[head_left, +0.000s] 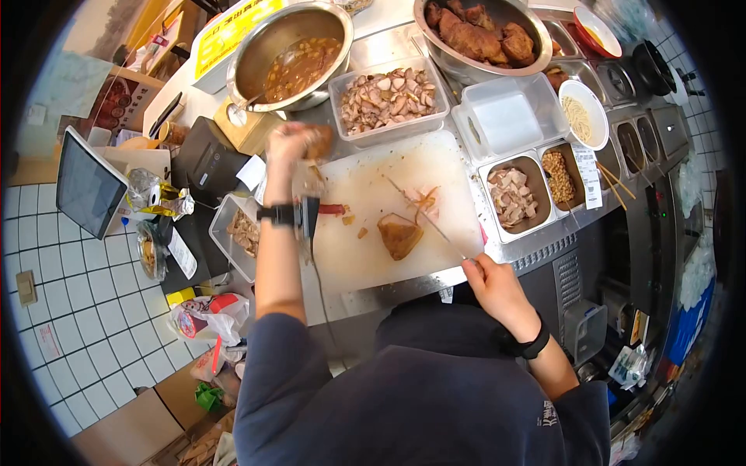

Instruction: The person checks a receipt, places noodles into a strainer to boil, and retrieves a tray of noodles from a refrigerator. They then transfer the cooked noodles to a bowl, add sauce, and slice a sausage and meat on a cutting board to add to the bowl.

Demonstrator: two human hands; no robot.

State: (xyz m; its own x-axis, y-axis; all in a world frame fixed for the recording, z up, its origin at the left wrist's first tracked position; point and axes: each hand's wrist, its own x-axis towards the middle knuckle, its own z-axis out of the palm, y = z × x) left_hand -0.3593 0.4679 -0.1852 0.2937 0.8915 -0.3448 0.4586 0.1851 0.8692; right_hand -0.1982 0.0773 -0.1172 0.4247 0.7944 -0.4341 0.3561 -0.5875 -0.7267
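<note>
My left hand (289,146), blurred, holds a brown piece of meat (317,143) above the left edge of the white cutting board (350,260). My right hand (494,286) is closed round the handle of a knife (435,225) at the board's right front edge. The thin blade points up and left over the board. Beside the blade lies a larger brown piece of meat (399,236), with pale shreds (422,200) just above it. Smaller scraps (349,220) are scattered on the board's left part.
Behind the board stand a clear tub of chopped meat (388,101), a bowl of brown sauce (291,58) and a bowl of large meat pieces (486,35). Metal trays (514,198) line the right. A clear container (233,233) and a screen (89,180) are at left.
</note>
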